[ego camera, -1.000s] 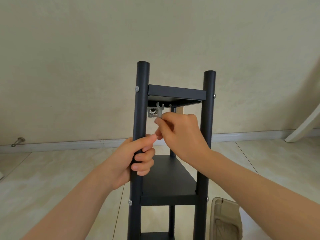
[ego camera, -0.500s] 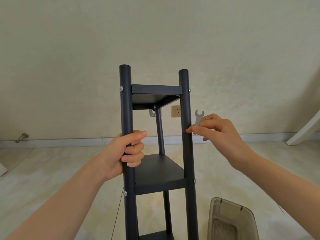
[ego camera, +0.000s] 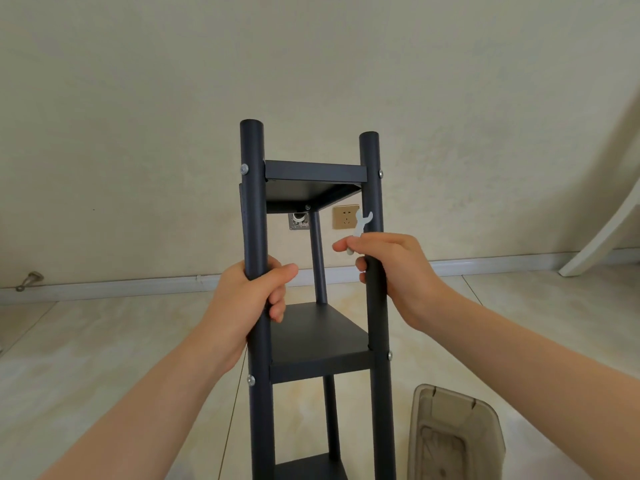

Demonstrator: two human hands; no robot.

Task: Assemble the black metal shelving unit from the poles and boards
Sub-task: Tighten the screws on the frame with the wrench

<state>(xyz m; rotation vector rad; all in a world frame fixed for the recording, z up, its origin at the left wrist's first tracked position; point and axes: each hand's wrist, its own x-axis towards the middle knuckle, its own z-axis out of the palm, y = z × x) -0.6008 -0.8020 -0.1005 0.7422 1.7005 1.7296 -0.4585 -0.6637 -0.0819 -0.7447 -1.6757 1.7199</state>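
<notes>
Gripping the black front-left pole point(ego camera: 254, 202), the left hand point(ego camera: 249, 299) is curling round it; the right hand point(ego camera: 398, 271) is clasping the front-right pole point(ego camera: 374, 188) while pinching a flat silver wrench point(ego camera: 363, 223). The black metal shelving unit point(ego camera: 315, 171) is standing upright between them.

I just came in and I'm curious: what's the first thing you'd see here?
A tall black shelving unit stands in the middle of the floor, in front of the wall. The left hand grips its left front pole, while the right hand holds the right front pole and pinches a small silver wrench that sticks up. A see-through bin sits on the floor at the lower right.
</notes>
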